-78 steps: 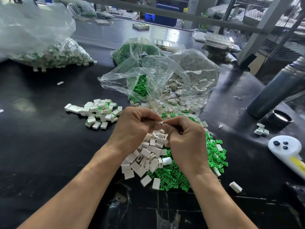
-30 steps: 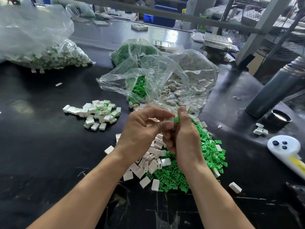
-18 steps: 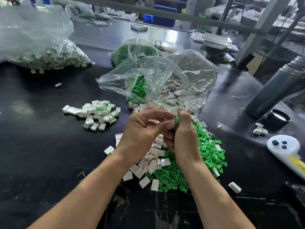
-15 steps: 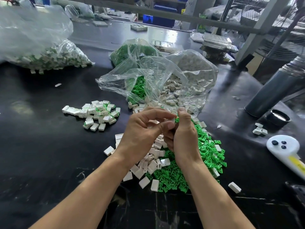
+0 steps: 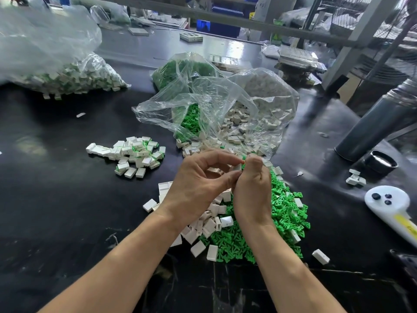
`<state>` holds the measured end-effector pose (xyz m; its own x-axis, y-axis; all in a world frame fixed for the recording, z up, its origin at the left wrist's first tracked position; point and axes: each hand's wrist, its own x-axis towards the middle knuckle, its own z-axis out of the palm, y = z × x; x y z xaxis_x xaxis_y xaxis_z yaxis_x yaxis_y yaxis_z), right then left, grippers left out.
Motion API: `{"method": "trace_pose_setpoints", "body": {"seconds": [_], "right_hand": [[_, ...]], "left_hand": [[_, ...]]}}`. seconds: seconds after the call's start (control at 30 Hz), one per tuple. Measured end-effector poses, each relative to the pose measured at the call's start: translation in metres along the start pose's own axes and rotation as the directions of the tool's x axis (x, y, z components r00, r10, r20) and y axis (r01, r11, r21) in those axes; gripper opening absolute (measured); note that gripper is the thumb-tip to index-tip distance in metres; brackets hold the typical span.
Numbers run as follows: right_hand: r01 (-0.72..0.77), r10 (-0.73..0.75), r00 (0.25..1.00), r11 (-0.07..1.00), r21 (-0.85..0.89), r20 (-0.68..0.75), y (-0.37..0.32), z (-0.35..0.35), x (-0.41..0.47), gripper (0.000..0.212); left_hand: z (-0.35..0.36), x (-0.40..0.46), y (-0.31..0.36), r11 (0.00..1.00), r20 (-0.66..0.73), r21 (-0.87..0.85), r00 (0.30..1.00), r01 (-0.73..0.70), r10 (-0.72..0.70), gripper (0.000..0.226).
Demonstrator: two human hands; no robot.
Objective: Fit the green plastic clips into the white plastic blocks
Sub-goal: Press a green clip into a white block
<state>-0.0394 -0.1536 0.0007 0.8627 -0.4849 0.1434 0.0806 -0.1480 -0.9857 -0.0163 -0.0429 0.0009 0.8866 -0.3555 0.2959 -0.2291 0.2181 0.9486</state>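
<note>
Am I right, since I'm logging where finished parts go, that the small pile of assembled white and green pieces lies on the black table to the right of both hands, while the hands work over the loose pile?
Not quite. The head view shows the pile of assembled pieces on the black table to the left of the left hand and right hand, not the right. The rest stands: both hands work over the loose pile.

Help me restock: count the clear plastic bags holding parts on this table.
3: one far left with assembled pieces, one green-clip bag behind, one open bag of white blocks ahead of the hands. Others may be hidden.
</note>
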Motion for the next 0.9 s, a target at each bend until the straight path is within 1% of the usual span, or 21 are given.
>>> {"method": "trace_pose_setpoints", "body": {"seconds": [0.1,0.2,0.3,0.37,0.43,0.5,0.6,0.7,0.9], "right_hand": [[-0.010,0.010,0.999,1.000,0.000,-0.033,-0.0034,0.0020,-0.0018,0.055],[-0.007,0.007,0.999,1.000,0.003,-0.034,-0.0030,0.0040,-0.0025,0.055],[0.048,-0.047,0.998,0.999,0.008,-0.038,0.0000,0.0033,-0.0012,0.052],[0.057,-0.056,0.998,0.998,0.011,-0.011,0.0002,0.0026,-0.0013,0.051],[0.023,-0.023,1.000,0.999,0.028,0.004,0.0027,0.0029,-0.0012,0.048],[-0.011,0.008,0.999,0.996,0.090,0.034,0.0028,0.0035,-0.0010,0.047],[0.004,-0.017,0.997,0.986,0.164,0.076,-0.0003,0.0030,-0.0021,0.049],[-0.017,0.002,0.995,0.987,0.159,0.096,-0.0039,0.0009,-0.0046,0.043],[0.021,-0.040,0.991,0.989,0.148,0.125,-0.0024,-0.0007,-0.0035,0.061]], "left_hand": [[-0.0003,-0.0003,-0.0004,1.000,-0.005,-0.008,1.000,-0.001,0.001,0.023],[-0.0003,-0.0006,-0.0009,1.000,-0.009,0.010,1.000,0.004,-0.004,0.021],[-0.0010,-0.0015,-0.0001,1.000,-0.002,0.007,1.000,0.006,-0.006,0.022],[-0.0015,-0.0018,0.0006,1.000,0.000,0.005,1.000,0.005,-0.005,0.022],[-0.0013,-0.0016,0.0010,1.000,-0.009,0.026,1.000,0.002,-0.002,0.022],[-0.0004,-0.0007,0.0008,0.999,-0.016,0.051,1.000,-0.003,0.004,0.019],[-0.0002,0.0004,0.0003,0.999,-0.019,0.052,1.000,-0.011,0.012,0.019],[-0.0007,0.0000,-0.0004,0.998,-0.025,0.065,1.000,-0.011,0.012,0.019],[0.0039,-0.0019,-0.0003,0.987,-0.044,0.159,0.999,-0.016,0.023,0.017]]}}
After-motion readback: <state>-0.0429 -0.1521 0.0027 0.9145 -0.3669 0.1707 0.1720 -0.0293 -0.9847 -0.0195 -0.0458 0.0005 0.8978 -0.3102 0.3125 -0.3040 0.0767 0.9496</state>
